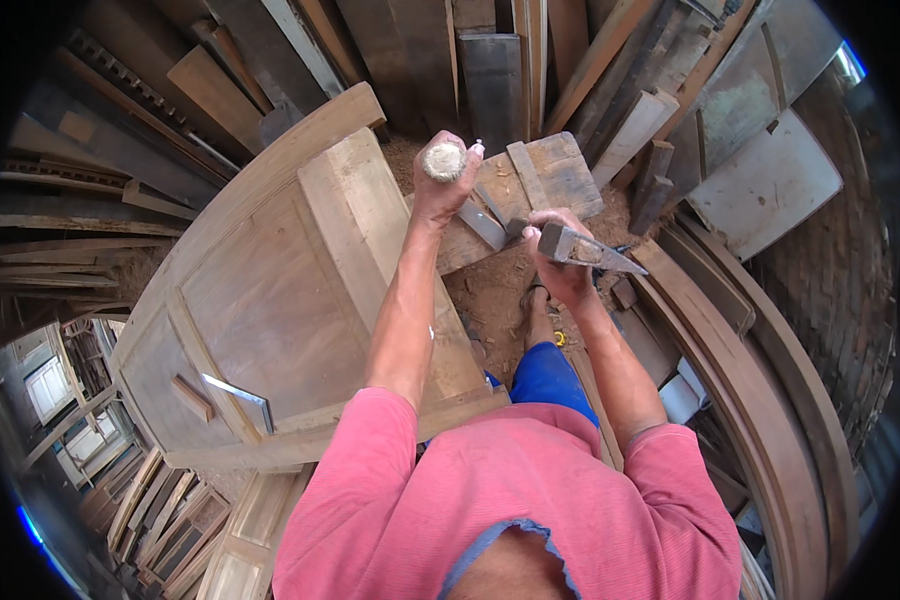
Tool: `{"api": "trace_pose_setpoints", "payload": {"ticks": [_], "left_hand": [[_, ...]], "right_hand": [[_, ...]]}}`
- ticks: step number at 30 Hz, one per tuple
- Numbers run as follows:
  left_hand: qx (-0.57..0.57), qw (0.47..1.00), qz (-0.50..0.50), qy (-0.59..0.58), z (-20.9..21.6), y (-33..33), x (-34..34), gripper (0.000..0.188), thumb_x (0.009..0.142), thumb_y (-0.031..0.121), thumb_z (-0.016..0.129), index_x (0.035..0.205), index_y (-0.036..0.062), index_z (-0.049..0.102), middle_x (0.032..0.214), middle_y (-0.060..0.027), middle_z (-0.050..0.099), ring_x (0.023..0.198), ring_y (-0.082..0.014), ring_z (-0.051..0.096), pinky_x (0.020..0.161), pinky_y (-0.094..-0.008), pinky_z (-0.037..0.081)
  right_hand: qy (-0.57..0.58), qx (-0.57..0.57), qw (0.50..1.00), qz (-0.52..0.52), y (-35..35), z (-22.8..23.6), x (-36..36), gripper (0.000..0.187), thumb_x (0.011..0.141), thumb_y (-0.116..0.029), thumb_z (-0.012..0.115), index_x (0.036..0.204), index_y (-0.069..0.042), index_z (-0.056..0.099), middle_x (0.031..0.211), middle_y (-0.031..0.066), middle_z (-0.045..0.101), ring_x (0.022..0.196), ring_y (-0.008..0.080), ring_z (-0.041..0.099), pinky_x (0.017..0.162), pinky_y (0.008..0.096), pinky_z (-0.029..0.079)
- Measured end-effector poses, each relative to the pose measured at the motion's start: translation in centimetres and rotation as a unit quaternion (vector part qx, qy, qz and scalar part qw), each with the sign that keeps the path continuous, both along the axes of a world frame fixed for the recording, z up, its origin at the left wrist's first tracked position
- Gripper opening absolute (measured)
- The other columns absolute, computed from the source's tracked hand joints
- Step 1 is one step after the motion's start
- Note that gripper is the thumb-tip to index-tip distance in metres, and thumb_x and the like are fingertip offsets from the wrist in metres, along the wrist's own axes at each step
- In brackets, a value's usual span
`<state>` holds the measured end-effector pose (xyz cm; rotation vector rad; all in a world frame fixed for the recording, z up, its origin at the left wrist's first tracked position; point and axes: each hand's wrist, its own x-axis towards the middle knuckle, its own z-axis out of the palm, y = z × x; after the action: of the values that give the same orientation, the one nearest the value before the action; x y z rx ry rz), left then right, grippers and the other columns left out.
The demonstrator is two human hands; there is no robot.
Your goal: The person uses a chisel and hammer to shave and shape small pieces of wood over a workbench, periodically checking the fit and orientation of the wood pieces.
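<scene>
My left hand point(445, 190) is closed around a tool's handle, whose round, pale, worn end point(444, 161) faces up. Below that hand lies a flat metal blade point(483, 226); whether it belongs to the same tool I cannot tell. My right hand point(564, 270) grips a hammer, with its metal head point(570, 246) just above the fist and its long pointed end toward the right. Most of the hammer's handle is hidden by the hand. Beneath both hands is a rough wooden board point(560, 175) with a short wood strip point(526, 177) on it.
A large panelled wooden door point(270, 290) with a curved edge stretches along my left, carrying a thin metal-edged tool point(238, 392) and a small wood stick point(192, 398). Long curved timbers point(740, 370) stand at right. Planks point(495, 85) lean at the back; a yellow item point(560, 339) is near my foot.
</scene>
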<state>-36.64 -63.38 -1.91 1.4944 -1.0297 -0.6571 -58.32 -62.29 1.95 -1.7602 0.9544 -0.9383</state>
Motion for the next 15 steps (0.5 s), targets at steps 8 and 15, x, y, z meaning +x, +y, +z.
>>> {"api": "trace_pose_setpoints", "payload": {"ticks": [8,15], "left_hand": [[0.011,0.999,0.007,0.039,-2.2,1.0,-0.3,0.018,0.085,0.008,0.071,0.077,0.007,0.055,0.068,0.0027,0.055,0.063,-0.0057,0.051,0.059,-0.0246,0.044],[0.01,0.995,-0.066,-0.078,-0.3,2.2,-2.9,0.02,0.083,0.011,0.074,0.078,0.0059,0.055,0.067,-0.0011,0.055,0.064,-0.0078,0.051,0.058,-0.0277,0.045]], "right_hand": [[-0.036,0.02,0.998,-0.048,-0.4,-1.4,0.0,0.008,0.086,-0.003,0.066,0.094,-0.003,0.064,0.086,0.0085,0.064,0.078,0.018,0.061,0.073,0.0315,0.049],[-0.026,0.135,0.989,-0.057,-2.3,-1.3,-1.5,0.015,0.089,-0.014,0.068,0.099,-0.003,0.067,0.088,0.0038,0.067,0.08,0.0128,0.061,0.072,0.0319,0.049]]}}
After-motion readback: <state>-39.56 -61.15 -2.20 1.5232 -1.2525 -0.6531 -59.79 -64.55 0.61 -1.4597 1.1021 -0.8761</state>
